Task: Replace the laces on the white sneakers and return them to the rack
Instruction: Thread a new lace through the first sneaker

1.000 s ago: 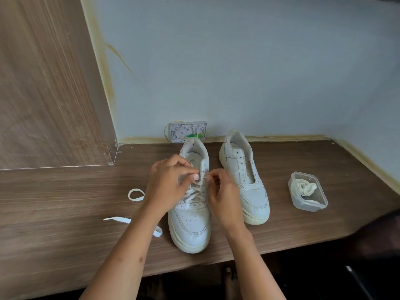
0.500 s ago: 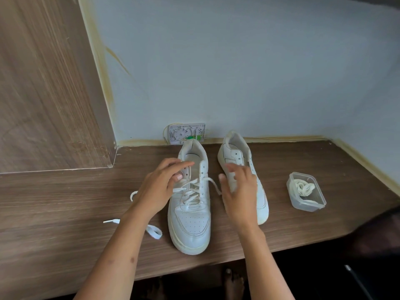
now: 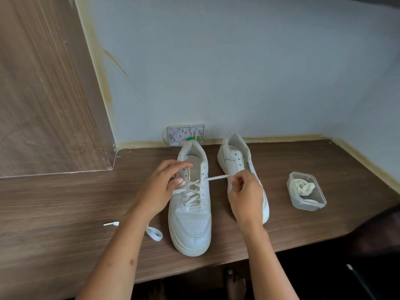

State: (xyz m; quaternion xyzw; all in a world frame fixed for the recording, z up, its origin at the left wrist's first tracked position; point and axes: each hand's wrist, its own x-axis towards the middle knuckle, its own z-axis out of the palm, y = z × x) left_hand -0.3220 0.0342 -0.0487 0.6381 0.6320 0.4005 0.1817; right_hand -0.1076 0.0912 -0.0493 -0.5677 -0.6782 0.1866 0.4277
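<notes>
On the wooden bench, two white sneakers stand side by side, toes toward me, heels near the wall. Left sneaker is part-laced: white lace crisscrosses the lower eyelets, upper eyelets open. My right hand pinches one lace end between thumb and curled fingers, pulled out to the right from an eyelet, fairly taut. That hand sits over the right sneaker, which has bare eyelets, no lace visible in it; its toe area is partly hidden behind my hand and wrist. My left hand is at the left side of the laced sneaker, fingers curled, fingertips on the other lace strand by the eyelet row; grip looks like a pinch on the lace, index finger reaching across toward the tongue. Loose lace tail trails out from under my left forearm onto the bench, a loop and an aglet end lying left of the toe. Clear plastic container, no lid, sits right of the sneakers, apart from them, with a coiled off-white lace inside. Small white wall box with green connectors sits at the wall base just behind the left sneaker's heel. Wood panel rises at the left. My bare feet show below the bench edge.
</notes>
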